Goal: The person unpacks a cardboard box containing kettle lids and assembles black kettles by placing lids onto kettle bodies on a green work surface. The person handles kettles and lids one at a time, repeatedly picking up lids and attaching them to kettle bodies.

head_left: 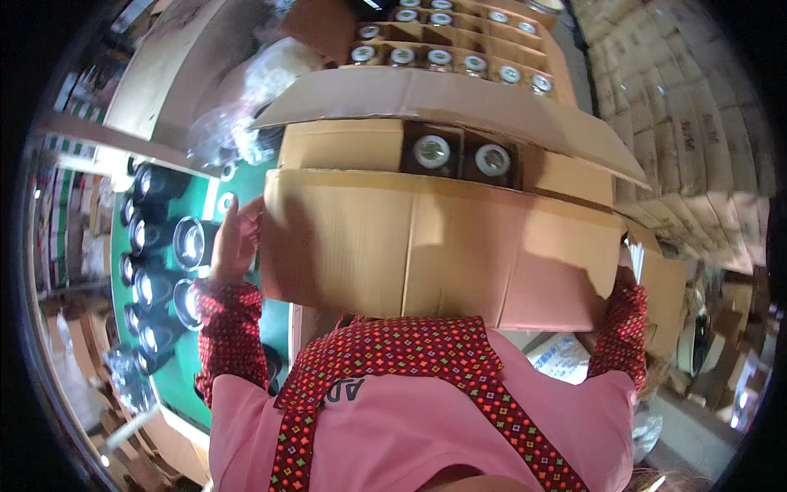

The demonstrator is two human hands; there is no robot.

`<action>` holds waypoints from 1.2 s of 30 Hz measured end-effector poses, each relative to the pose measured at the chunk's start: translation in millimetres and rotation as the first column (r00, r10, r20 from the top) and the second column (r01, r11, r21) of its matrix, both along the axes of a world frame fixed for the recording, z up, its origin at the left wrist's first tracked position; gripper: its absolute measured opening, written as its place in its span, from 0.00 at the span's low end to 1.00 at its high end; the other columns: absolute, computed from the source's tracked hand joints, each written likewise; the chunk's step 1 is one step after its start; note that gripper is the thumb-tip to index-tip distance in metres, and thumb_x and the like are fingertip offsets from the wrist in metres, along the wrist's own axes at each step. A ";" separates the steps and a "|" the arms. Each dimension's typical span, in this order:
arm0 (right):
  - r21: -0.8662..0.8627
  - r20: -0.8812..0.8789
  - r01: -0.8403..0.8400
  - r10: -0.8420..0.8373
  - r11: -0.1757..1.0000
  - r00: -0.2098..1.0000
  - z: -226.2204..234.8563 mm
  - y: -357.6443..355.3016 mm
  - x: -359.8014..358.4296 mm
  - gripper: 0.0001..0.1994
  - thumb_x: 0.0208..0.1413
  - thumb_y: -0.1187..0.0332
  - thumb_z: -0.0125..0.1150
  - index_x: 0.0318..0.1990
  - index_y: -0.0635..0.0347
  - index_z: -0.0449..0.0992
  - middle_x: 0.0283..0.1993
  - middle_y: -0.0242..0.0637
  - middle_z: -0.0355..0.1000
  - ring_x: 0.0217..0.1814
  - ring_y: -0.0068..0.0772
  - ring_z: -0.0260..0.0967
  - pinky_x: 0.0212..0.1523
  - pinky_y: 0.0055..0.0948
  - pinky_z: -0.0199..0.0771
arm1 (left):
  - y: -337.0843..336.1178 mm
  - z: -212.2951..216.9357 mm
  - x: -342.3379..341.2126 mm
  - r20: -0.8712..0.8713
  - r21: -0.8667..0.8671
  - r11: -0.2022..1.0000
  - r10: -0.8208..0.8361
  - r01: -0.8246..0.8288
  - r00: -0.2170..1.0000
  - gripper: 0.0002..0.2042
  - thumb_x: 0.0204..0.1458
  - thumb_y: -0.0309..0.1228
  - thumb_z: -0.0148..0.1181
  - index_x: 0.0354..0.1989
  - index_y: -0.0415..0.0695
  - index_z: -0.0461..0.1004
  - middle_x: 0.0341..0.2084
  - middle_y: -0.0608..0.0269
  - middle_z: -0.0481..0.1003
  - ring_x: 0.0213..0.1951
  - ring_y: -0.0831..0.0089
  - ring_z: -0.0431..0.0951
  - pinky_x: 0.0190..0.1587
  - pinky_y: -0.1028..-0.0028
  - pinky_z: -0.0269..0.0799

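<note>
I hold a large brown cardboard box (426, 246) against my chest. My left hand (236, 239) grips its left edge, fingers wrapped on the near flap. My right hand (627, 275) is mostly hidden behind the box's right corner; only the patterned red sleeve and a bit of the hand show there. The box's top flaps are partly open, and two round metal lids (432, 151) show through the gap. Behind it stands a second open box (459, 49) with card dividers and several jars with silver lids.
A green-topped table (246, 328) on my left carries several shiny black pots (156, 287). Clear plastic bags (238, 123) lie beyond it. Stacked cartons (680, 107) fill the right side. A wooden bench edge (147, 74) runs at the upper left.
</note>
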State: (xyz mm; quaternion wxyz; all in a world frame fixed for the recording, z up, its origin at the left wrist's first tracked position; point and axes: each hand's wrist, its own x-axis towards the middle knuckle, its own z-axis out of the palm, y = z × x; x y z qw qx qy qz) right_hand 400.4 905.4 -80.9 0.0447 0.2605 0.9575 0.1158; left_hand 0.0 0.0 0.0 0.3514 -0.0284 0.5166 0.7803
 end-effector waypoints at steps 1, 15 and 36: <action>0.069 -0.030 -0.085 0.087 0.994 0.996 10.3 5.9 6.0 0.22 0.73 0.54 0.53 0.60 0.62 0.77 0.55 0.50 0.79 0.50 0.45 0.78 0.47 0.55 0.73 | -18.7 -15.3 -8.2 0.038 -0.229 0.964 0.146 -0.134 0.988 0.33 0.74 0.57 0.40 0.69 0.39 0.70 0.55 0.61 0.79 0.52 0.65 0.77 0.59 0.61 0.69; -0.716 0.043 -0.349 0.536 0.605 0.843 324.7 -324.4 -188.1 0.17 0.75 0.57 0.52 0.56 0.58 0.82 0.51 0.33 0.80 0.41 0.16 0.72 0.33 0.19 0.71 | -50.8 206.0 201.0 -0.675 -0.466 0.883 -0.311 -0.060 0.669 0.33 0.69 0.53 0.48 0.19 0.36 0.75 0.20 0.49 0.76 0.25 0.60 0.78 0.33 0.67 0.73; -0.119 -0.518 -0.867 0.715 0.484 0.470 297.9 -273.8 -127.2 0.10 0.61 0.66 0.64 0.43 0.63 0.82 0.42 0.50 0.77 0.49 0.52 0.75 0.52 0.46 0.75 | 123.7 -34.5 241.5 -0.008 -0.987 0.125 -0.683 0.106 0.730 0.39 0.62 0.68 0.51 0.55 0.39 0.83 0.45 0.40 0.84 0.54 0.50 0.84 0.58 0.59 0.78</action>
